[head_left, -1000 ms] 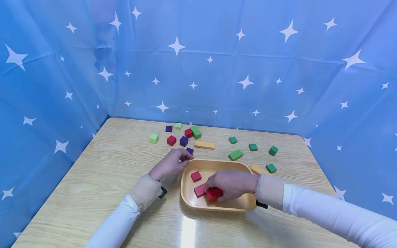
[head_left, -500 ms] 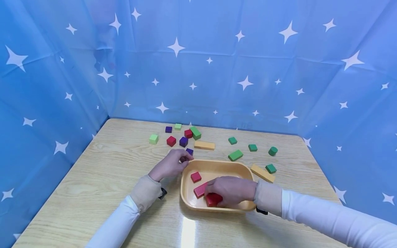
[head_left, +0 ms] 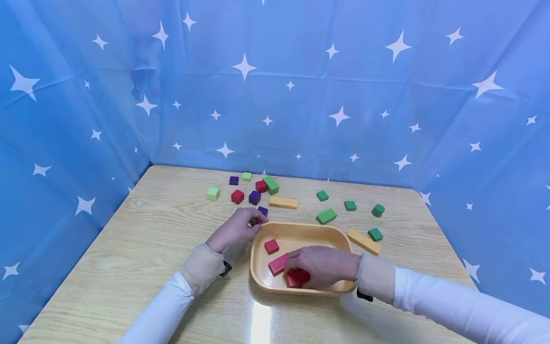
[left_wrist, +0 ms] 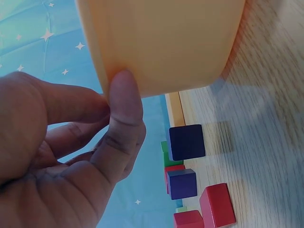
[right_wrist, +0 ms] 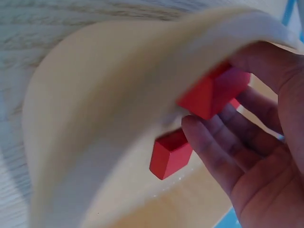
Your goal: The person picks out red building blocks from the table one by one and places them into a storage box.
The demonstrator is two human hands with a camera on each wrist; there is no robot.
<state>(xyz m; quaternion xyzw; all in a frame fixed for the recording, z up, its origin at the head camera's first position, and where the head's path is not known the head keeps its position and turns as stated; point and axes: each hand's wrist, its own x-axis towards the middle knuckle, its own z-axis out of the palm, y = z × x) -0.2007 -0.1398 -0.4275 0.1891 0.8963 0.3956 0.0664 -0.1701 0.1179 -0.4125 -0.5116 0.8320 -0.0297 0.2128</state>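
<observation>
Two red blocks (head_left: 271, 246) lie in the tray (head_left: 296, 237); right hand (head_left: 323, 265), fingers curled, grips third red block (head_left: 297, 279), now nearer the near edge than a second ago: setting-down seems well along. Left hand (head_left: 234, 229) pinches far-left corner.

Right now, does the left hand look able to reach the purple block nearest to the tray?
Probably yes: the purple block lies just beyond the left hand, with nothing visible between them. But this hand pinches the rim of the tray, so it would likely need to let go first.
</observation>
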